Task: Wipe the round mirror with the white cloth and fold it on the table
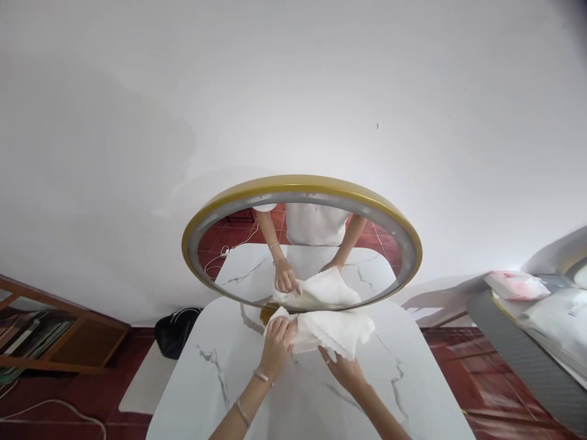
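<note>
A white cloth [332, 329] with a scalloped edge lies bunched and partly folded near the foot of a round gold-rimmed mirror [302, 182]. My left hand [279, 342] grips the cloth's left end, with its fingers bent over it. My right hand [342, 368] is at the cloth's lower right edge, its thumb and fingers apart and some fingertips hidden under the fabric. Both hands and the cloth show again as a reflection in the mirror.
The white marbled table [197, 373] stands against the wall. A black bag [175, 332] sits behind its left side, near a wooden shelf [87, 342]. At the right, a grey surface [509, 336] bears a pink-and-white packet [516, 285] and white bundles.
</note>
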A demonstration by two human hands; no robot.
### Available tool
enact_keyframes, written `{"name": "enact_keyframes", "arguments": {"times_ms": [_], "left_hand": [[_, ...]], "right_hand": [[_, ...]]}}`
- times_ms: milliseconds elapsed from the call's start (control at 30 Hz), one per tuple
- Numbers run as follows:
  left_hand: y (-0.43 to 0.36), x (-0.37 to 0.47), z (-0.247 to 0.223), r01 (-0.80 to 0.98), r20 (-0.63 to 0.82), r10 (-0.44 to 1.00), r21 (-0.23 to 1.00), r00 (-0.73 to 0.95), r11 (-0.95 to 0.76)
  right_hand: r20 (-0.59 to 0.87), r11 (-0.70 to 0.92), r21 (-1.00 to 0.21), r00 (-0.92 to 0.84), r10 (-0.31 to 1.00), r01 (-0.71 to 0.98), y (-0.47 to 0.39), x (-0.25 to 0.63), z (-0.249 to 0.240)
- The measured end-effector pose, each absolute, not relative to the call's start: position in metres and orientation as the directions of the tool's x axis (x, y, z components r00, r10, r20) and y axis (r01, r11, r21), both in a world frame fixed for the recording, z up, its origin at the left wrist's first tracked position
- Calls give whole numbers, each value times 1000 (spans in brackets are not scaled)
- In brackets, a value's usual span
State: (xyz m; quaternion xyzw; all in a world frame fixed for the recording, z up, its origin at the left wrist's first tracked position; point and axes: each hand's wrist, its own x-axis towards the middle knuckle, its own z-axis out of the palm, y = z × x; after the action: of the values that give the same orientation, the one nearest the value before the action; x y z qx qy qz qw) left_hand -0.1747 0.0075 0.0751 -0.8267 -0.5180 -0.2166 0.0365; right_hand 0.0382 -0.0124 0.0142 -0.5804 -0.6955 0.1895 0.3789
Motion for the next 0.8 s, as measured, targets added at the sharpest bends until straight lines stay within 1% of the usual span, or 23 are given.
{"name": "enact_keyframes", "arguments": {"times_ms": [67,133,167,200,233,300,400,467,533,633,733,800], "left_hand": [[-19,-176,70,886,368,874,213,317,-411],[-42,-174,70,882,343,888,249,306,-400],[-51,-173,71,879,330,892,259,310,-401],[-59,-172,72,873,313,893,266,324,-410],[-66,-172,74,864,287,893,273,346,-422],[-74,-175,76,849,221,899,305,377,-431],[-78,-185,76,847,122,929,382,349,-369],[-78,-193,74,854,67,952,426,299,-298],[-78,-198,73,859,22,965,451,260,-242],[-82,-201,75,869,-7,976,456,219,-192],[-90,-198,80,870,4,981,463,191,-172],[-96,-198,82,873,21,986,462,164,-155]], "right_hand": [[303,200,-781,78,950,592,-27,35,28],[269,151,-896,239,933,417,-39,38,41],[232,130,-935,291,928,330,-44,42,45],[196,108,-954,304,932,281,-48,47,48],[175,89,-952,281,944,292,-50,54,49],[179,74,-898,206,962,434,-51,68,48],[289,128,-724,129,949,677,-45,86,45],[354,211,-626,32,935,751,-37,94,47],[381,323,-571,-104,919,755,-27,97,52],[379,448,-531,-271,885,719,-10,98,60],[362,524,-522,-381,851,673,4,96,65],[356,550,-528,-420,835,646,10,95,67]]}}
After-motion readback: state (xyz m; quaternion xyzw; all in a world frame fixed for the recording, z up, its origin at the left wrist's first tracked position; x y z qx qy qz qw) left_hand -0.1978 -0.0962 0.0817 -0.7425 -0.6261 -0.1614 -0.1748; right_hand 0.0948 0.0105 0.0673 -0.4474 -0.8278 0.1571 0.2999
